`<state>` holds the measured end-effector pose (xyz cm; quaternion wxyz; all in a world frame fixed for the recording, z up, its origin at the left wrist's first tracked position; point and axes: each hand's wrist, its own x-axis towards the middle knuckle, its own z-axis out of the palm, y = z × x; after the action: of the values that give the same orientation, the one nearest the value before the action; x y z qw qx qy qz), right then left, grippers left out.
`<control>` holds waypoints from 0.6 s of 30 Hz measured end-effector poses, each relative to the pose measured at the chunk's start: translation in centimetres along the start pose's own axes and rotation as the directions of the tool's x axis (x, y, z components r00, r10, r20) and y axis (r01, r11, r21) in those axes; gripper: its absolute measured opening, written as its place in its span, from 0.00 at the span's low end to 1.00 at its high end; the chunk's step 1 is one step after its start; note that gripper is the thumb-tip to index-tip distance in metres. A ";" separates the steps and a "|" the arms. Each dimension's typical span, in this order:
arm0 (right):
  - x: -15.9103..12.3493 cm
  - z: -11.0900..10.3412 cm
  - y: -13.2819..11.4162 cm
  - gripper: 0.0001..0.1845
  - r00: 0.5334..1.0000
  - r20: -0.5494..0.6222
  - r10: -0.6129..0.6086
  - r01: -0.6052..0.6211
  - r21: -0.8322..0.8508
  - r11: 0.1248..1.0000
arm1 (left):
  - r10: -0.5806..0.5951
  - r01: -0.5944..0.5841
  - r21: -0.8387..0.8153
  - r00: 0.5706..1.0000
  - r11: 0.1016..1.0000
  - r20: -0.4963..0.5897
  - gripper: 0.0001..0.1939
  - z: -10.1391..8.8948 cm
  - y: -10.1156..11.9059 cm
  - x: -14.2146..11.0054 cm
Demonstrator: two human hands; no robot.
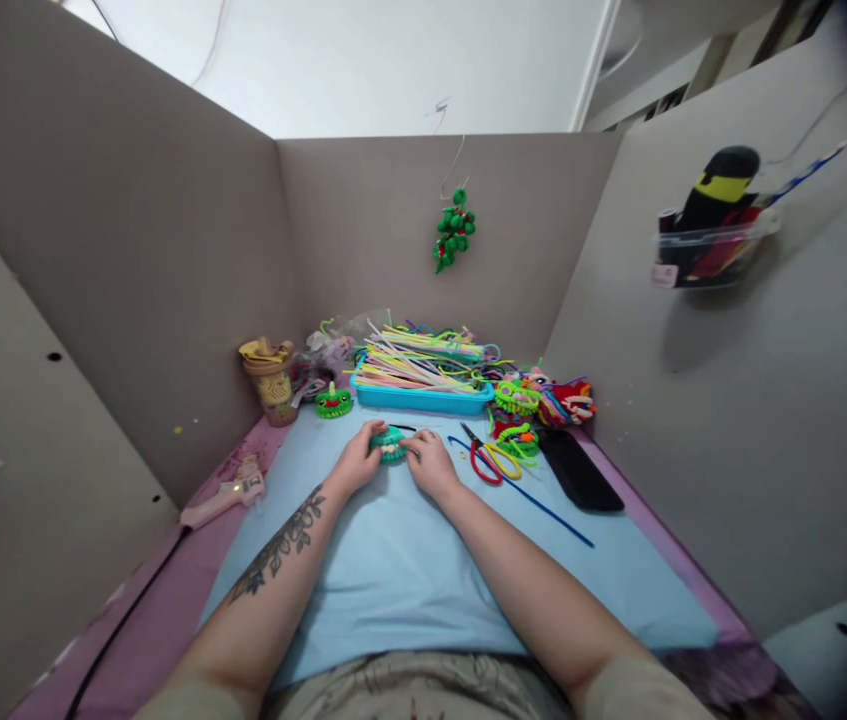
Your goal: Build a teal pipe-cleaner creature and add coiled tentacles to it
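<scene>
My left hand [355,462] and my right hand [429,463] meet over a small teal and white pipe-cleaner piece [388,442] on the light blue mat [393,560]. Both hands have their fingers closed on it, one from each side. A thin dark pipe cleaner sticks out of the piece towards the right. Red-handled scissors [481,455] lie just right of my right hand, beside a long blue pipe cleaner [535,500].
A blue tray [423,398] of several coloured pipe cleaners stands behind my hands. A small green piece [334,402], a jar [273,385], a pink glue gun [224,495], a black case [579,470] and bright finished pieces [543,405] surround the mat. Grey partition walls enclose the desk.
</scene>
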<state>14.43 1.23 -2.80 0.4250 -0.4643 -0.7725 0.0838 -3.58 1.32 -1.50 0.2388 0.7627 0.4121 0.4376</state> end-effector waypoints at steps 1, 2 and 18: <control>0.0 0.0 0.1 0.18 1.000 0.001 0.004 -0.004 0.006 1.000 | 0.002 -0.002 0.015 1.000 1.000 -0.003 0.25 0.0 0.0 0.0; 0.0 0.0 0.1 0.18 1.000 0.003 0.009 -0.009 0.013 1.000 | 0.003 -0.003 0.034 1.000 0.999 -0.006 0.24 0.0 0.1 0.0; -0.3 -0.3 -0.5 0.20 0.994 -0.014 -0.107 0.108 0.100 0.989 | -0.024 0.027 0.058 0.999 0.998 -0.048 0.20 -0.4 0.0 0.0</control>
<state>14.39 0.62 -2.51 0.4552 -0.4004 -0.7892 0.0977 -3.90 1.27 -1.31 0.2120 0.7535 0.4400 0.4401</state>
